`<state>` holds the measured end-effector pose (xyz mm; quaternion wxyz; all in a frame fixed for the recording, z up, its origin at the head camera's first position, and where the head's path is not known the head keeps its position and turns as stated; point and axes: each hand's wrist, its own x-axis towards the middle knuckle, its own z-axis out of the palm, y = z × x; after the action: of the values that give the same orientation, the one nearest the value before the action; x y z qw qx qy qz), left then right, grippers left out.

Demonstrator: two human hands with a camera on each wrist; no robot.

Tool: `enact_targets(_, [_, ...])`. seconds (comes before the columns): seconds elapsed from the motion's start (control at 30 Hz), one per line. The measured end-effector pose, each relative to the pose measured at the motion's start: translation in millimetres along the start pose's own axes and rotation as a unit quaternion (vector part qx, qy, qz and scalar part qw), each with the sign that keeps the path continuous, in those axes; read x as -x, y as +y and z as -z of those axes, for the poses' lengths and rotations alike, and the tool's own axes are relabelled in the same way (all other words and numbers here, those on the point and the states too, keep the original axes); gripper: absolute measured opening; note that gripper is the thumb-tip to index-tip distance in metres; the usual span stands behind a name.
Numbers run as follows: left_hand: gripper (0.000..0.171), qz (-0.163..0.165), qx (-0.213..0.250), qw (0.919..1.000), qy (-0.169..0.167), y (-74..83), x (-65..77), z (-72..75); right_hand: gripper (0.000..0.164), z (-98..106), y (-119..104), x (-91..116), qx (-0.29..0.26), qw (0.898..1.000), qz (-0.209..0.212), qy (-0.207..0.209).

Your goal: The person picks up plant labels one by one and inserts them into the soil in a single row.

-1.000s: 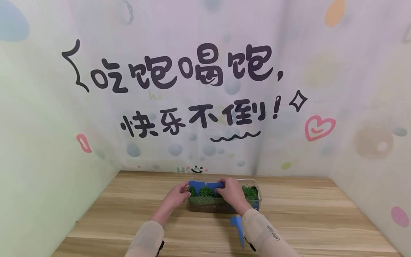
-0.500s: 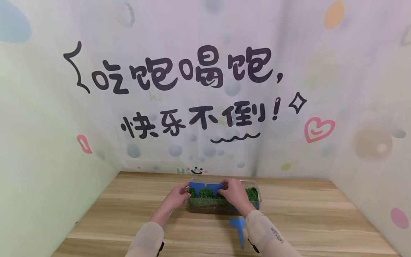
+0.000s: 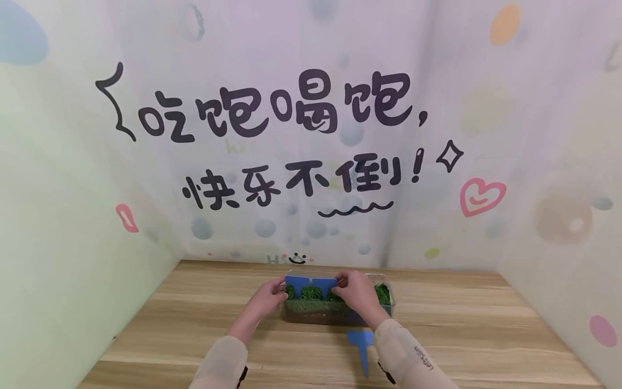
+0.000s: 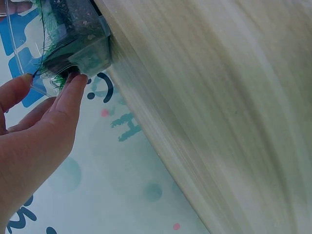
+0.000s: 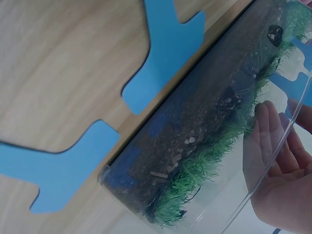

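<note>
A long clear plastic box [image 3: 316, 313] holds dark soil and green grass [image 3: 311, 293]. Inside it, two blue T-shaped plant labels stand upright side by side: a left label [image 3: 297, 281] and a right label [image 3: 324, 282]. My left hand [image 3: 267, 298] grips the box's left end, thumb at the rim and fingers along the end wall in the left wrist view. With thumb and fingers, my right hand [image 3: 358, 294] pinches the outer edge of the right label. Its stem is hidden by grass and soil.
On the wooden table [image 3: 466, 324], a loose blue T-shaped label [image 3: 360, 346] lies in front of the box; the right wrist view shows a second loose label [image 5: 63, 165] beside it. A printed cloth wall [image 3: 301, 232] stands close behind the box.
My right hand and forearm have shifted slightly right, uncovering more of the loose label on the table. My left hand stays at the box's end, and both standing labels look nearly unmoved.
</note>
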<state>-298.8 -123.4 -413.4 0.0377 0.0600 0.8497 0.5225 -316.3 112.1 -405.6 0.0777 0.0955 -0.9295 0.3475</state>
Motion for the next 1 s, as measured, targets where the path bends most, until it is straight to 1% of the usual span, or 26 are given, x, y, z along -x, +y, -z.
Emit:
enact_targets(0.17, [0.054, -0.002, 0.003, 1.0, -0.001, 0.0, 0.5, 0.4, 0.02, 3, 2, 2, -0.009, 1.0, 0.002, -0.006])
enact_targets(0.5, [0.053, -0.001, 0.0, 1.0, -0.003, -1.0, 0.2, 1.1, 0.015, 9, 4, 6, -0.016, 1.0, 0.008, -0.001])
enact_targets(0.73, [0.053, -0.002, -0.009, 0.9999, -0.005, 1.0, 1.7, 1.7, 0.013, 12, 4, 8, -0.012, 1.0, 0.009, 0.003])
enact_targets(1.0, [0.053, -0.002, -0.004, 1.0, -0.008, 1.8, 2.0, 1.1, 0.014, 16, 6, 12, -0.003, 1.0, 0.014, 0.012])
